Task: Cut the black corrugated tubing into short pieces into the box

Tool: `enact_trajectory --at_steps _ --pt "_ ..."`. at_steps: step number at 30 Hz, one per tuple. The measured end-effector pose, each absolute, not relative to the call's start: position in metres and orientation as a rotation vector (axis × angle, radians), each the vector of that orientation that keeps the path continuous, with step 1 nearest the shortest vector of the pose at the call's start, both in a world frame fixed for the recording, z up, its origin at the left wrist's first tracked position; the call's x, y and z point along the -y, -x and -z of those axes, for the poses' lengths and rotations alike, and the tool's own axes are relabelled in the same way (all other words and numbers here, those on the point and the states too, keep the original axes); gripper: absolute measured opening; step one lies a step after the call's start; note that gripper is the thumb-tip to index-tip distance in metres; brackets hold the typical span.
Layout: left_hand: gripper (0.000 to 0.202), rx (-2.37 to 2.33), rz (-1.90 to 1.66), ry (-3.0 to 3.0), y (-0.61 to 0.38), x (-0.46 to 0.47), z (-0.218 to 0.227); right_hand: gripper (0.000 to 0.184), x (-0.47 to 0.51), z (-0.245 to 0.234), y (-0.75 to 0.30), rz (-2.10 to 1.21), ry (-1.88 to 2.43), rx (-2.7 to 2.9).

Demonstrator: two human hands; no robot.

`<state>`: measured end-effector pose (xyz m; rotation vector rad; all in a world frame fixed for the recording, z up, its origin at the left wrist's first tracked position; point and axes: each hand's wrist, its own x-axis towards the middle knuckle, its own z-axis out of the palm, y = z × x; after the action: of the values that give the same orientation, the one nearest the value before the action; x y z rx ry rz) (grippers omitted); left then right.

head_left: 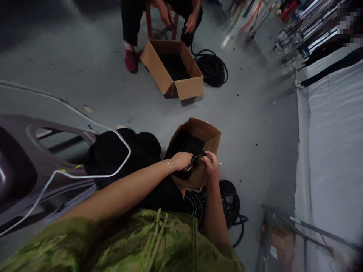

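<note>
My left hand [181, 161], with a bracelet at the wrist, is closed on what look like black-handled scissors [191, 162], held over an open cardboard box [213, 143]. Their blades point toward my right hand [211, 163], which is closed, its fingertips pinching a thin black piece that looks like the end of a hose; the fingers partly hide it. Small black pieces [194, 144] lie heaped in the box beneath my hands. Under and beside my right forearm, a coil of black hose [230, 202] rests on the floor.
Opposite me sits a person, whose hands [192, 22] are above another cardboard box [188, 88] of black pieces. A second black coil [212, 68] lies beside that box. A white cable [93, 176] crosses at left, near a grey plastic chair [17, 132]. A metal frame [300, 223] stands lower right.
</note>
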<state>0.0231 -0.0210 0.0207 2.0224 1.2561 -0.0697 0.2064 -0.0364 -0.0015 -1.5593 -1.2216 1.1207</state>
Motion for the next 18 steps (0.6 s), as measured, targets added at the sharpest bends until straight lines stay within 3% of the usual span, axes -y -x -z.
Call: enact_trajectory --at_steps 18 --pt "0.036 -1.247 0.115 -1.995 -0.0246 0.0206 -0.017 0.025 0.0363 0.0076 -0.2057 -1.129 1.565 1.304"
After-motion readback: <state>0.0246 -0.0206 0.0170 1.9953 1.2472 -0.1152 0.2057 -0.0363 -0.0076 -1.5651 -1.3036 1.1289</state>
